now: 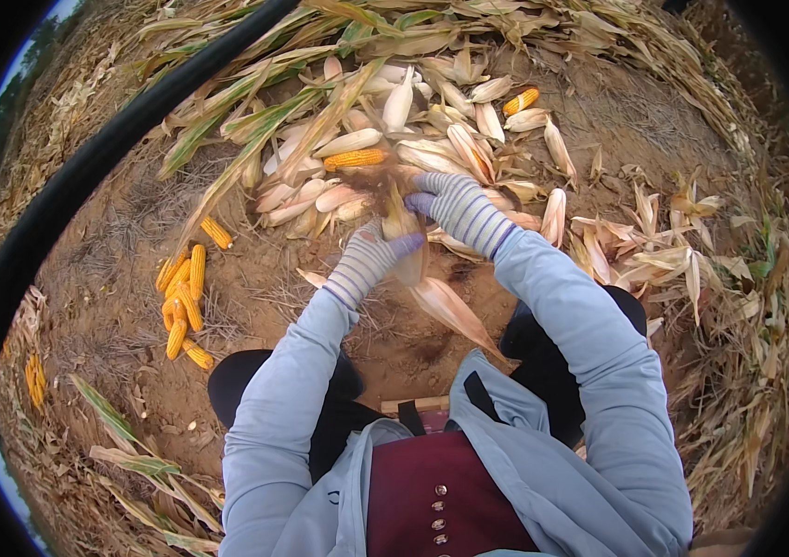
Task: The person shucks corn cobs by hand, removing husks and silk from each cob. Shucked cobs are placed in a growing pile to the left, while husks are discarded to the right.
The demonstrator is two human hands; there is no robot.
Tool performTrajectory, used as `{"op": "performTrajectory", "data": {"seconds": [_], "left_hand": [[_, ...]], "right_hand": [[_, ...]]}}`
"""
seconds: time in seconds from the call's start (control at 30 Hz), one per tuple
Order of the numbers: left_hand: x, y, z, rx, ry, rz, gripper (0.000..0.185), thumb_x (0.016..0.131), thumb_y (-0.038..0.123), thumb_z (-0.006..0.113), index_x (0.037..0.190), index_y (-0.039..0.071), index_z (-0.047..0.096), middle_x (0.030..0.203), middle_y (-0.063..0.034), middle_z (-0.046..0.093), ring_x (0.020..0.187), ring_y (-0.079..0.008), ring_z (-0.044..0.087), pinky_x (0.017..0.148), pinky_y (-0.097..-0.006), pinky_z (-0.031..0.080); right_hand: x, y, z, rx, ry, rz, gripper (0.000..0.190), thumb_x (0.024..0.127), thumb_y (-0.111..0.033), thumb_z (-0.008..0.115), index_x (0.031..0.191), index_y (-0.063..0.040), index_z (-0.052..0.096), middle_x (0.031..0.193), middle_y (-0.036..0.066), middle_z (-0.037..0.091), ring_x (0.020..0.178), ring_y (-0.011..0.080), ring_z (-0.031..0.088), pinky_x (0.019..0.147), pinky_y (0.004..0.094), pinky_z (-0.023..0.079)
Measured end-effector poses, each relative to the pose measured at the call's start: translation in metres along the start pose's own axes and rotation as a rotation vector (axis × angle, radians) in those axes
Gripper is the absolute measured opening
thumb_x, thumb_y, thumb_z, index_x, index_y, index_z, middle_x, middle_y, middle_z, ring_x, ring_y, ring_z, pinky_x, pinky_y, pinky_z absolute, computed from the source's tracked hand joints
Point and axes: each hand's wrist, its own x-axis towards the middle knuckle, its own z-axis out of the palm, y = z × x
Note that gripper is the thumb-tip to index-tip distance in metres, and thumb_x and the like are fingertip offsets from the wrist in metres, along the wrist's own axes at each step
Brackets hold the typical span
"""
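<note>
Between my hands is an ear of corn in its dry husk, its upper end blurred against brown silk. My left hand, in a striped knit glove, grips the husk from the left with the thumb across it. My right hand, gloved alike, has its fingers closed at the upper right side of the same ear; its exact hold is partly hidden. A loose pale husk leaf hangs below. Just beyond lies a heap of unhusked ears with a bare orange cob on it.
Several husked cobs are piled on the soil to the left, with more cobs farther out. Stripped husks litter the right side. Cut corn stalks lie beyond the heap. A dark bar crosses the upper left.
</note>
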Motion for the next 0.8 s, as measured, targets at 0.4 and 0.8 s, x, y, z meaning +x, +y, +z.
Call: {"op": "performTrajectory", "data": {"seconds": [0.4,0.8], "left_hand": [[-0.020,0.051,0.001,-0.083,0.131,0.076,0.048,0.077,0.026,0.074,0.112,0.000,0.055,0.100,-0.0071,0.062,0.089,-0.0149,0.058,0.078,-0.0276,0.048],[-0.008,0.037,-0.018,-0.790,0.435,-0.015,0.053,0.073,0.026,0.078,0.112,-0.001,0.053,0.099,-0.0093,0.061,0.083,-0.0187,0.060,0.066,-0.0310,0.055]], "right_hand": [[0.015,0.026,0.005,0.990,0.152,0.452,0.023,0.085,-0.018,0.058,0.102,-0.002,0.061,0.087,0.012,0.063,0.078,0.0214,0.061,0.068,0.0334,0.051],[0.016,0.075,-0.011,1.203,0.368,0.684,0.023,0.088,-0.012,0.057,0.109,-0.004,0.051,0.095,0.011,0.060,0.082,0.0255,0.062,0.067,0.0391,0.058]]}}
